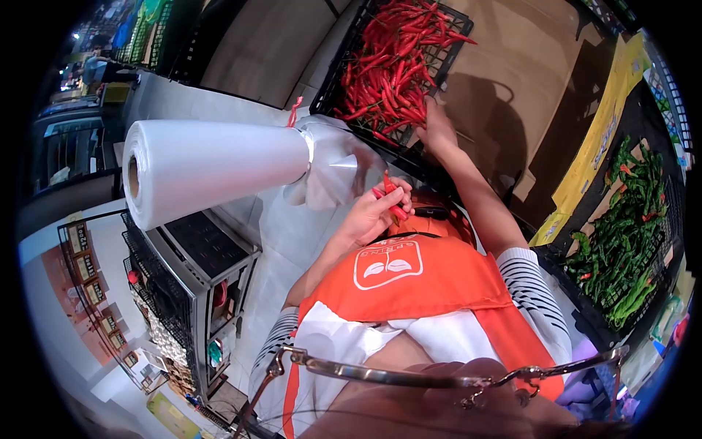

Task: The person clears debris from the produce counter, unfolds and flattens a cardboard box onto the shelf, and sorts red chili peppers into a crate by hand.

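Note:
Close to the apron, my left hand (374, 214) is closed round a few red chili peppers (389, 192), whose tips poke out between the fingers. My right hand (436, 130) reaches down to the near edge of a black plastic crate (447, 55) that holds a heap of red chilies (391, 62). Its fingertips touch the lower right of the heap and are partly hidden, so whether they grip a chili does not show. Left of my left hand lies a large roll of clear plastic bags (219, 164), its loose end (329, 164) gathered near the crate.
To the right, a black crate (578, 300) holds green chilies (621, 234), beside a yellow cardboard edge (592, 146). Brown cardboard (504, 44) lines the area right of the red chilies. At lower left stands a rack (197, 293) with garlic bulbs (157, 325).

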The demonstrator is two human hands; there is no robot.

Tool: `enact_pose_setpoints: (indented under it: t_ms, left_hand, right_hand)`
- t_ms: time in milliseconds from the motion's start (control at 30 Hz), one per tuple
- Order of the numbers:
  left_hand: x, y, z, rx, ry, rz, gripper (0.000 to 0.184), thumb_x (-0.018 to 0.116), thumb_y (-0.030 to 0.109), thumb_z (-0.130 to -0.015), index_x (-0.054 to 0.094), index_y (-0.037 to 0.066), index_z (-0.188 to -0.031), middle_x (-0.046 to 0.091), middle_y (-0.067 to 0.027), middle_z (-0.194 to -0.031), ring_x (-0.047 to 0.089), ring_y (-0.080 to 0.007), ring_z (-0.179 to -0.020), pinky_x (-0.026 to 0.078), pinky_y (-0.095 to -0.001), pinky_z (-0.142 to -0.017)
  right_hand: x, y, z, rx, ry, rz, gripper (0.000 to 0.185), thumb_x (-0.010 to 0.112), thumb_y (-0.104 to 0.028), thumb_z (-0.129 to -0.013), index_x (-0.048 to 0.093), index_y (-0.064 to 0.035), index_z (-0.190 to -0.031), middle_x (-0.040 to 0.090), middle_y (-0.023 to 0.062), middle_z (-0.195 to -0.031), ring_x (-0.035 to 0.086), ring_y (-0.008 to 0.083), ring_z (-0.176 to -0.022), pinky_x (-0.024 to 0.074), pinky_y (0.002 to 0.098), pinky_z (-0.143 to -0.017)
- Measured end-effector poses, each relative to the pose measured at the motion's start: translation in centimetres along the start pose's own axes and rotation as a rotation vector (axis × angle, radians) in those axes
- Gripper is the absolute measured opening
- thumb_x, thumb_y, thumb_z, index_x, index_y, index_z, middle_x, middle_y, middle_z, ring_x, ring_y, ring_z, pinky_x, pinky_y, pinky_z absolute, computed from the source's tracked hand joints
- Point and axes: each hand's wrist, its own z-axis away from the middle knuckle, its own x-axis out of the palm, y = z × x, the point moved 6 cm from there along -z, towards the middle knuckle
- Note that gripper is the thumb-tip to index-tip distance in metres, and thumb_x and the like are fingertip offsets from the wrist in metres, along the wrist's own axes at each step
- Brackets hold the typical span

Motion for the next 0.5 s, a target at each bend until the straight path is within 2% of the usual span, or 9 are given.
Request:
enact_pose_setpoints:
  t_ms: [200, 233, 333, 367, 400, 467, 500]
  left_hand:
    - [-0.5, -0.1, 0.4, 0.025, 0.009, 0.017, 0.019, 0.052, 0.016, -0.089, 0.050, 0.002, -0.101, 0.054, -0.0047, -0.080, 0.053, -0.0147, -0.078, 0.045, -0.0308, -0.077]
    - [-0.4, -0.1, 0.5, 0.028, 0.009, 0.015, 0.019, 0.052, 0.016, -0.089, 0.050, 0.002, -0.101, 0.054, -0.0047, -0.080, 0.053, -0.0146, -0.078, 0.045, -0.0309, -0.077]
    - [-0.5, 0.0, 0.7, 0.031, 0.015, 0.015, 0.019, 0.052, 0.016, -0.089, 0.050, 0.002, -0.102, 0.053, -0.0047, -0.081, 0.053, -0.0147, -0.078, 0.045, -0.0313, -0.077]
    - [-0.5, -0.1, 0.8, 0.030, 0.019, 0.016, 0.019, 0.052, 0.016, -0.089, 0.050, 0.002, -0.102, 0.053, -0.0047, -0.081, 0.053, -0.0147, -0.078, 0.045, -0.0314, -0.077]
    - [-0.5, -0.1, 0.8, 0.033, 0.016, 0.014, 0.019, 0.051, 0.016, -0.089, 0.050, 0.002, -0.102, 0.053, -0.0047, -0.081, 0.053, -0.0147, -0.078, 0.045, -0.0314, -0.077]
    - [-0.4, -0.1, 0.8, 0.036, 0.011, 0.007, 0.019, 0.051, 0.016, -0.089, 0.050, 0.002, -0.102, 0.053, -0.0046, -0.081, 0.053, -0.0148, -0.078, 0.045, -0.0315, -0.077]
    - [-0.4, -0.1, 0.9, 0.037, 0.014, 0.006, 0.019, 0.051, 0.016, -0.089, 0.050, 0.002, -0.102, 0.053, -0.0047, -0.081, 0.053, -0.0148, -0.078, 0.045, -0.0315, -0.077]
  right_hand:
    - [-2.1, -2.3, -2.5, -0.052, 0.015, -0.306, 0.048, 0.062, -0.008, -0.064, 0.049, -0.0009, -0.110, 0.058, 0.0221, -0.098, 0.053, 0.0371, -0.097, 0.0432, 0.0393, -0.082]
    - [-2.7, -2.9, -3.2, -0.120, 0.093, -0.237, 0.043, 0.061, -0.010, -0.065, 0.052, -0.0004, -0.106, 0.059, 0.0219, -0.096, 0.055, 0.0357, -0.094, 0.0440, 0.0382, -0.081]
    - [-5.7, -5.9, -4.6, -0.205, 0.000, -0.238, 0.042, 0.061, -0.011, -0.065, 0.055, -0.0017, -0.105, 0.060, 0.0211, -0.094, 0.056, 0.0353, -0.093, 0.0445, 0.0388, -0.080]
    - [-5.7, -6.0, -6.0, -0.300, 0.008, -0.215, 0.039, 0.060, -0.012, -0.066, 0.056, -0.0036, -0.105, 0.060, 0.0209, -0.095, 0.057, 0.0347, -0.092, 0.0446, 0.0381, -0.080]
    - [-6.3, -7.0, -6.8, -0.222, -0.116, -0.167, 0.040, 0.060, -0.012, -0.068, 0.055, -0.0038, -0.107, 0.059, 0.0208, -0.096, 0.056, 0.0337, -0.094, 0.0446, 0.0375, -0.080]
    - [-7.4, -8.8, -8.8, -0.314, -0.093, -0.049, 0.040, 0.060, -0.008, -0.069, 0.054, -0.0045, -0.109, 0.060, 0.0192, -0.097, 0.057, 0.0314, -0.094, 0.0449, 0.0369, -0.079]
    - [-7.9, -9.3, -10.3, -0.421, -0.057, -0.084, 0.040, 0.062, -0.010, -0.070, 0.054, -0.0062, -0.109, 0.060, 0.0168, -0.094, 0.058, 0.0289, -0.090, 0.0454, 0.0357, -0.076]
